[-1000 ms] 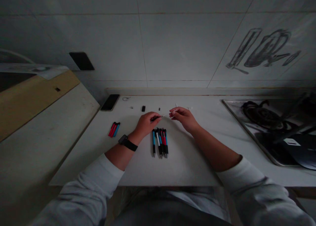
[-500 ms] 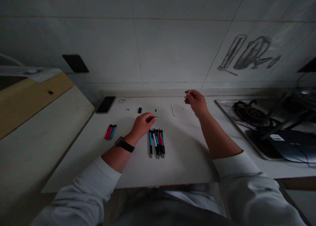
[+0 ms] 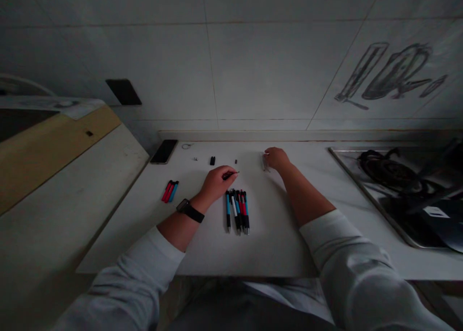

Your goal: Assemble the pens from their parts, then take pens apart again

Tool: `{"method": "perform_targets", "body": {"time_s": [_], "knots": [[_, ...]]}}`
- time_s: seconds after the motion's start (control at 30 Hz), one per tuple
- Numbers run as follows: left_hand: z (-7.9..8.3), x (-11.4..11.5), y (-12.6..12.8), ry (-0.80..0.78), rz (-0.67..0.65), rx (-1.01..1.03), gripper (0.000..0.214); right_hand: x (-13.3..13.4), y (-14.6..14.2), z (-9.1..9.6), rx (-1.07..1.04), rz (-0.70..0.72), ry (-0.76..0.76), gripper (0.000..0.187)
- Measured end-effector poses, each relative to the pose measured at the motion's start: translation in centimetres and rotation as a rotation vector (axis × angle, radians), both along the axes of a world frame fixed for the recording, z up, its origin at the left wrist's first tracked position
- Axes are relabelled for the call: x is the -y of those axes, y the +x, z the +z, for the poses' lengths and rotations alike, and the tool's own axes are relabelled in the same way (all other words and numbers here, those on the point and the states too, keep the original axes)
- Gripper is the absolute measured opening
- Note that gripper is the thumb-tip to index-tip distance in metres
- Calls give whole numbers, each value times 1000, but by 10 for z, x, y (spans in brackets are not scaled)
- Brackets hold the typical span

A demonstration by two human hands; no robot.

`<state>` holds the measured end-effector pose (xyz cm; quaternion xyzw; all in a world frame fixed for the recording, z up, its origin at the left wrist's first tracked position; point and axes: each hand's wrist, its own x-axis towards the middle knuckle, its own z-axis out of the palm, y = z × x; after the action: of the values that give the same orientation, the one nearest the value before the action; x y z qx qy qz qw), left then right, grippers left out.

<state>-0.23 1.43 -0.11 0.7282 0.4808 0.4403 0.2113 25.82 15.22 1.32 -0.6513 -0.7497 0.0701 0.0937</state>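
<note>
My left hand (image 3: 217, 181), with a black watch on the wrist, rests on the white counter (image 3: 267, 234) and pinches a dark pen piece (image 3: 230, 175) that points right. Just below it lies a row of several pens (image 3: 237, 209) in blue, black, white and red. My right hand (image 3: 275, 158) is reached out to the back of the counter, fingers curled down onto a small pale piece (image 3: 264, 161). What those fingers hold is too small to name.
A dark phone (image 3: 164, 151) lies at the counter's back left. Red and blue pen barrels (image 3: 170, 191) sit left of my left hand. Small black bits (image 3: 212, 160) lie along the back. A gas hob (image 3: 401, 186) fills the right side; a wooden board (image 3: 47, 148) is on the left.
My right hand went from beside the left hand up toward the back wall, then came down onto the counter at the pale piece. The left hand stayed put with its pen piece.
</note>
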Motion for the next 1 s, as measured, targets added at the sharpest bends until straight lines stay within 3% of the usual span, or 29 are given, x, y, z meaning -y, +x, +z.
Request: {"method": "perform_targets", "body": {"time_s": [1.0], "knots": [[-3,-1,-1,-32,-23,19,9,-2,-2,-1,79,-30,-60,34]]}}
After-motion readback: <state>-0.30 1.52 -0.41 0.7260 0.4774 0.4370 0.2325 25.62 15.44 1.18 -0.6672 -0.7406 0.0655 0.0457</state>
